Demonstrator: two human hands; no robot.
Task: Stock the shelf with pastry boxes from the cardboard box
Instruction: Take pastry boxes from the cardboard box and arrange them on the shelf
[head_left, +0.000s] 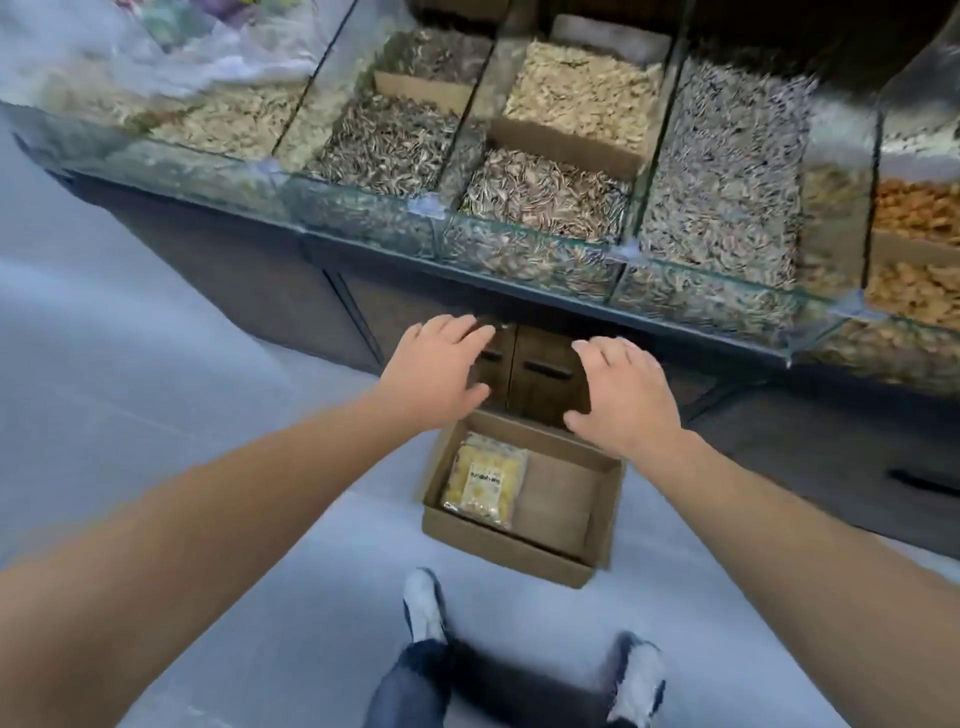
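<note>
Two bare forearms reach forward from the bottom corners of the head view, and below them two feet in pale shoes (425, 603) stand on the grey floor (156, 389), dark trouser legs just visible. Both hands are empty with fingers spread: the left hand (434, 371) hovers palm down in front of the dark cabinet doors (540, 374), and the right hand (623, 395) hangs just above the far rim of the cardboard box (498, 545), gripping nothing.

One open cardboard box sits on the floor between the feet and the cabinet, its far side close against the doors. Inside lies a single pastry box (484, 480), a clear pack with yellow contents and a pale label, flat on the bottom against the box's left wall. Its long axis runs from the near wall toward the far wall, tilted slightly so the far end leans right. The right half of the box floor is bare cardboard.

Above the cabinet runs a glass-fronted display counter (519, 260) split by glass dividers into bins. Five bins can be counted across, holding loose goods: pale flakes, striped seeds in three of them, and orange-brown snacks at the right end. Cardboard strips divide several bins front from back. Two dark handles show on the two doors.
</note>
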